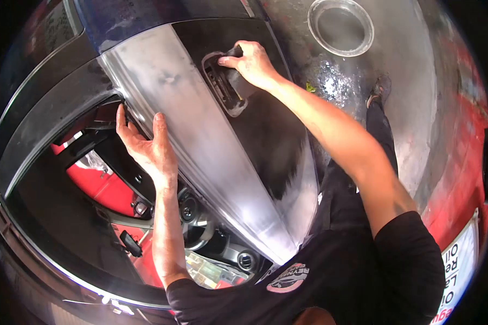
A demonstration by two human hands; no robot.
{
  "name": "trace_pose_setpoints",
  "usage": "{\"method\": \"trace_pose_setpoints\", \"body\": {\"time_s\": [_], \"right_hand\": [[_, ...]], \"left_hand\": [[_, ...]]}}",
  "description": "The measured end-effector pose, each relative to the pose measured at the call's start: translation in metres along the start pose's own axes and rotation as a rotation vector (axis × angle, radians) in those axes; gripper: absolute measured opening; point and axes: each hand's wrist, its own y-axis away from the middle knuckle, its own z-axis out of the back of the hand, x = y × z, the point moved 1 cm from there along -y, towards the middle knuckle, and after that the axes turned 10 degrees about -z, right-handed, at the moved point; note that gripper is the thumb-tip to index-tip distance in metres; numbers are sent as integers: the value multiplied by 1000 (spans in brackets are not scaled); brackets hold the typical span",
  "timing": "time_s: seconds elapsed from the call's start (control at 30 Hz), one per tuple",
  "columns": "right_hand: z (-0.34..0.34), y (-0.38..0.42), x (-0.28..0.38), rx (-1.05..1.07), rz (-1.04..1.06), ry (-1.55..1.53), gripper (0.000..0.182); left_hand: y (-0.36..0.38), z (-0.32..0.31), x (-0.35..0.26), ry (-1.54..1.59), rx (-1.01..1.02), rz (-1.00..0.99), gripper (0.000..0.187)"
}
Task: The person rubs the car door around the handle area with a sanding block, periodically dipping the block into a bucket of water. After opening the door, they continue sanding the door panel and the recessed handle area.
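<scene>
My right hand (252,64) is closed at the upper end of a door handle recess (218,86), thumb and fingers pinching a dark grey piece of sandpaper (243,84). The recess sits in the black part of a car door (265,135), its edge worn pale. A bare, silvery sanded band (200,116) runs along the door between my hands. At the window opening, my left hand (149,146) is open, fingers and thumb spread, its fingertips close to the sill, with nothing in it.
Through the window opening show a steering wheel (200,230) and red surfaces (100,187). On the wet floor at the upper right stands a round metal basin (341,27). My shoe (381,89) is below it. A white banner with lettering (458,265) hangs at the lower right.
</scene>
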Motion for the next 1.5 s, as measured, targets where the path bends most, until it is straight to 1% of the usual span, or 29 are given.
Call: {"method": "trace_pose_setpoints", "body": {"time_s": [0.1, 0.17, 0.2, 0.3, 0.37, 0.4, 0.5, 0.53, 0.57, 0.63, 0.67, 0.7, 0.77, 0.8, 0.83, 0.87, 0.97, 1.0, 1.03, 1.1, 1.13, 1.17, 1.23, 1.3, 1.33, 1.37, 1.43, 1.47, 1.5], "right_hand": [[3, 10, -1, -22, -72, 18, 45], [17, 5, 9, 53, 182, 119, 35], [20, 3, 13, 19, 265, 185, 34], [28, 7, 44, 232, 265, 87, 29], [19, 0, 55, 156, 473, 162, 27], [20, -9, 55, 186, 491, 197, 27], [15, -6, 37, 105, 465, 191, 28], [17, -5, 34, 153, 296, 210, 29], [18, -9, 37, 151, 310, 210, 29], [16, -4, 34, 150, 230, 236, 29], [15, -2, 34, 92, 317, 306, 24], [14, -3, 38, 89, 325, 309, 24], [10, -4, 48, 52, 835, 295, 23], [14, -11, 47, 138, 836, 285, 25], [17, -17, 47, 150, 879, 324, 25], [16, -16, 45, 128, 831, 327, 26], [15, -15, 18, 25, 663, 364, 29], [16, -11, 23, 34, 586, 358, 28], [16, -11, 25, 40, 592, 358, 28], [17, -14, 36, 64, 681, 543, 26], [18, -15, 42, 61, 808, 520, 23], [16, -18, 48, 110, 964, 416, 21], [22, -17, 65, 123, 1126, 596, 18], [25, -25, 56, 136, 1125, 526, 20], [24, -26, 46, 117, 1025, 469, 23], [22, -21, 39, 121, 1017, 468, 23], [27, -16, 39, 125, 473, 472, 26], [25, -16, 42, 148, 313, 482, 27], [19, -14, 41, 137, 312, 483, 27]], "left_hand": [[2, 0, 0, 123, -8, 71, 77], [2, 0, -5, 144, -12, 101, 77], [3, 1, -5, 170, -9, 106, 78], [1, 1, -9, 178, -9, 116, 79], [0, 0, -14, 218, 2, 158, 78], [1, -1, -16, 211, -7, 145, 77], [2, -2, -10, 203, -22, 139, 76], [1, -1, -7, 180, -18, 130, 76], [-2, -2, -7, 179, -28, 121, 76], [-1, 0, -7, 117, -4, 85, 76], [0, 1, -1, 81, 7, 40, 75], [-1, 1, -3, 84, 0, 34, 75], [0, 0, -9, 191, -6, 145, 75], [2, 1, -8, 188, -6, 153, 75], [2, 2, -6, 174, -1, 128, 75], [1, 1, -4, 162, -4, 99, 75], [1, 0, -7, 185, -14, 139, 76], [1, 0, -6, 186, -10, 115, 76], [0, 0, -8, 175, 0, 120, 75], [-1, 2, -6, 97, 19, 97, 76], [0, 1, -11, 216, -5, 152, 76], [-2, 1, -12, 224, -19, 148, 76], [0, 0, -9, 219, -20, 138, 75], [0, -1, -3, 166, -12, 105, 75], [-1, 0, -5, 154, -7, 102, 75], [0, 1, -7, 145, -4, 100, 76], [1, 1, -5, 186, -18, 105, 77], [1, 2, -4, 138, -6, 97, 75], [0, 1, -5, 119, 1, 88, 74]]}}
